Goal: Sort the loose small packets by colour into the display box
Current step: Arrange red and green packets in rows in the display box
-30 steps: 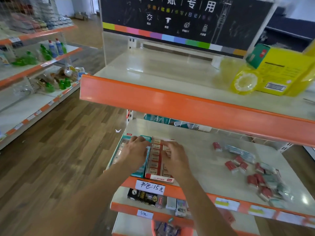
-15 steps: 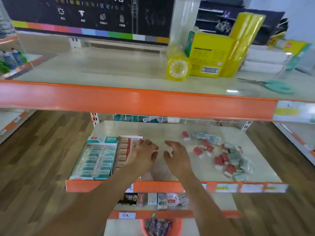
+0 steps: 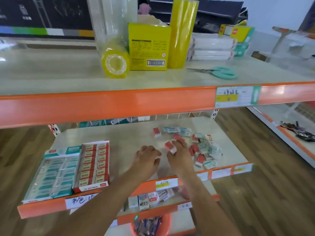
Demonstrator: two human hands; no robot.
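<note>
Two display boxes stand at the left of the middle shelf (image 3: 129, 133): a teal box (image 3: 51, 174) full of teal packets and, beside it, a red box (image 3: 92, 165) with rows of red packets. Loose red and teal packets (image 3: 202, 149) lie in a heap at the right. My right hand (image 3: 181, 155) is at the heap's left edge, and its thumb and fingertips pinch a red packet (image 3: 169, 145). My left hand (image 3: 147, 158) hovers or rests just left of it with loosely curled fingers and holds nothing.
The orange edge of the upper shelf (image 3: 119, 106) overhangs the work area. On that shelf are a yellow tape roll (image 3: 115, 63), a yellow carton (image 3: 148, 48) and scissors (image 3: 219, 73). Below, small boxes (image 3: 150, 199) and an orange basket (image 3: 150, 225) sit.
The view swung right. Both hands left the display boxes and moved right across the shelf to the loose heap, where my right hand took hold of a red packet.
</note>
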